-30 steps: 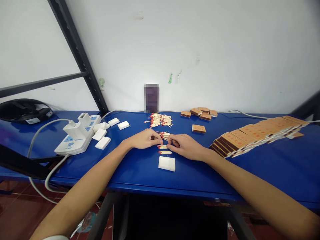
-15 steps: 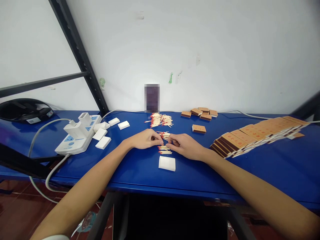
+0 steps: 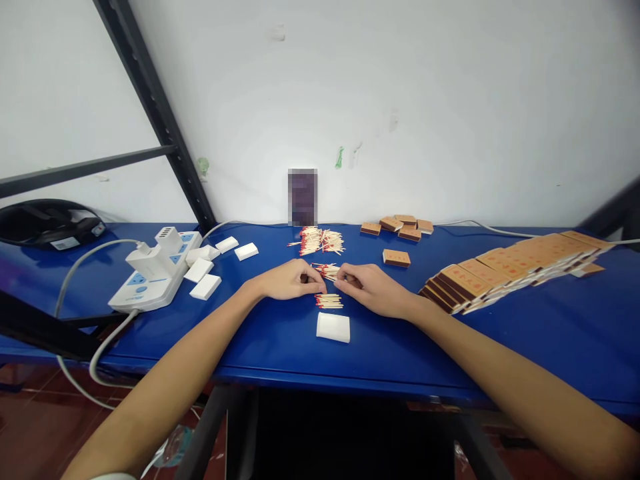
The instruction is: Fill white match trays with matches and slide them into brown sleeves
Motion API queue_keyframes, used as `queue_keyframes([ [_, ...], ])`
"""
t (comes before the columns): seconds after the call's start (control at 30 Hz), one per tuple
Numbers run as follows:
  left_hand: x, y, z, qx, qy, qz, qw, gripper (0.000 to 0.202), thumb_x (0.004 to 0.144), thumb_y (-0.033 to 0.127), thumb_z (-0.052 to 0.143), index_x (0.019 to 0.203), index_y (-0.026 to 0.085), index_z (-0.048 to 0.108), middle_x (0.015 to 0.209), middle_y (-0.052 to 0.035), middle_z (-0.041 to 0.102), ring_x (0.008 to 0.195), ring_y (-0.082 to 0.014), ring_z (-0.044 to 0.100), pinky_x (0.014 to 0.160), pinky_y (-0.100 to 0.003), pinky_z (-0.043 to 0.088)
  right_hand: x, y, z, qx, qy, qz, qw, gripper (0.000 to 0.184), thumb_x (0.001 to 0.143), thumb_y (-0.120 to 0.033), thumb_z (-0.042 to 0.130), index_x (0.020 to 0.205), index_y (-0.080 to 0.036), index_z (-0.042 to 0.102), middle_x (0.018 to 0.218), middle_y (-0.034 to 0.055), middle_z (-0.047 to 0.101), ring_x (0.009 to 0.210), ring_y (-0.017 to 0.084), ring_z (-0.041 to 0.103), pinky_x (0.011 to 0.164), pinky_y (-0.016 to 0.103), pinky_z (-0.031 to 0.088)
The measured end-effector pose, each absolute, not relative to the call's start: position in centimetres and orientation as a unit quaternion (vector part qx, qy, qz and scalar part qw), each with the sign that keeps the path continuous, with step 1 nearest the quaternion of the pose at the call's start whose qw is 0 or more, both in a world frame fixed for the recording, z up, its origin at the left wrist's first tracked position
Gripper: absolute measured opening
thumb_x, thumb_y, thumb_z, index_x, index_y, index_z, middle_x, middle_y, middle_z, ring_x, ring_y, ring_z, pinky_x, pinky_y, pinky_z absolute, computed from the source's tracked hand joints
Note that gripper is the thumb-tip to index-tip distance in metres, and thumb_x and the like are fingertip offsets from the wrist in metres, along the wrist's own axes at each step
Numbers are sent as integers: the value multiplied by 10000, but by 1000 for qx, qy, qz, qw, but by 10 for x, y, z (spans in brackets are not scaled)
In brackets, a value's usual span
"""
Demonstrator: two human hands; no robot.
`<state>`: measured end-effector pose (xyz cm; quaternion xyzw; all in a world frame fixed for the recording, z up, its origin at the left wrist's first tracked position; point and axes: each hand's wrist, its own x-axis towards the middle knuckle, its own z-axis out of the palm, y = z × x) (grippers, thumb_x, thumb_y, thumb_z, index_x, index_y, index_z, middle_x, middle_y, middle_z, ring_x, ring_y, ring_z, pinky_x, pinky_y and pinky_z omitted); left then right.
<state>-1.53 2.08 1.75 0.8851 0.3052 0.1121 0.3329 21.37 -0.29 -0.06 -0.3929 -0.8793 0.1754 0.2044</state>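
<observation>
My left hand (image 3: 290, 279) and my right hand (image 3: 373, 288) face each other over the table, their fingertips a small gap apart. Both have thumb and fingers drawn together in a pinch; whatever is between them is too small to make out. Behind and between the fingertips lies a loose bunch of red-tipped matches (image 3: 327, 270), partly covered by the fingers. Just in front, a neat row of matches (image 3: 330, 301) lies with its red heads to the left. Nearer the table edge sits a white matchbox tray (image 3: 333, 327).
A larger match pile (image 3: 320, 241) lies near the wall. Several white trays (image 3: 206, 287) stand at left beside a power strip (image 3: 150, 280). Brown matchboxes (image 3: 397, 258) lie at back right, with a long slanting row of matchboxes (image 3: 510, 267) further right. A black metal frame (image 3: 155, 107) rises at left.
My right fingertips have shifted slightly back and to the right, away from the neat match row. The gap between my hands is a little wider. My left hand has barely moved.
</observation>
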Motion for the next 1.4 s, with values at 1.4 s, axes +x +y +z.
queue_keyframes([
  [1.4,-32,36,10,926,323,171,91,169,901,278,520,942,195,662,897,-39,545,840,-169,531,794,-308,428,212,-4,-3,-373,-887,152,226,170,898,-268,480,855,-188,624,551,-52,500,488,87,408,529,218,285],
])
